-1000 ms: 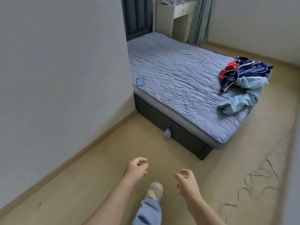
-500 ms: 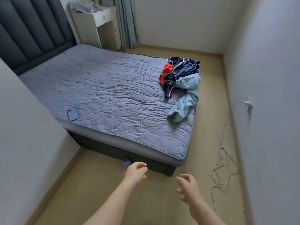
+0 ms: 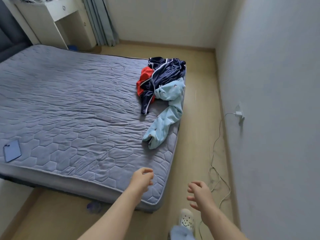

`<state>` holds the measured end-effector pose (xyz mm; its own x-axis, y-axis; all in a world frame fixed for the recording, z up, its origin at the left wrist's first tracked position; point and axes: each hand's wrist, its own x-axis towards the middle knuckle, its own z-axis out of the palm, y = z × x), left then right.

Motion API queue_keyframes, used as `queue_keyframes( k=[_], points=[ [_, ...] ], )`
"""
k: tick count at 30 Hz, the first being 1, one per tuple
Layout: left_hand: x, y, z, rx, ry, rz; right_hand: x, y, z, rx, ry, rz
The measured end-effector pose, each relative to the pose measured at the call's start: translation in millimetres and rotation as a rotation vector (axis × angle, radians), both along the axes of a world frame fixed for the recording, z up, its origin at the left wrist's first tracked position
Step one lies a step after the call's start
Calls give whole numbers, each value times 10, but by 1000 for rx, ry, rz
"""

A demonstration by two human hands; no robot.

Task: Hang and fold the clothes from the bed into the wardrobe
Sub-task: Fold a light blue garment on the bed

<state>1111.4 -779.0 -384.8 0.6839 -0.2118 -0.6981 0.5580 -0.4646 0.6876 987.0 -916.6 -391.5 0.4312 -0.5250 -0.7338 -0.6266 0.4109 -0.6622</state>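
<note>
The clothes lie in a loose heap at the far right corner of the bed, close to its right edge. A navy jacket with white piping sits on top, a red garment is bunched against its left side, and a pale blue garment trails from under them toward the foot of the bed, its end reaching the edge of the mattress.

The bed carries a grey-blue quilted cover. A blue phone lies flat on it near the left front corner, well apart from the clothes.

Both hands are held out in front, empty, fingers loosely curled and spread. The left hand hovers over the near right corner of the mattress; the right hand hangs over the floor just beside that corner. Neither touches anything.

Below the right hand a white clog stands on the wooden floor. A white cable runs down from a wall charger and coils on the floor by the right wall. A blurred object at the foot of the bed may be a plastic bottle. A white bedside cabinet and grey curtain stand beyond the bed.
</note>
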Motion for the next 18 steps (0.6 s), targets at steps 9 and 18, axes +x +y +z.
queue_keyframes(
  k=[9, 18],
  points=[
    [774, -1358, 14, 7, 48, 78, 824, -1429, 53, 28, 68, 126],
    [2327, -2402, -300, 10, 103, 190, 2456, -2641, -70, -9, 112, 231]
  ],
)
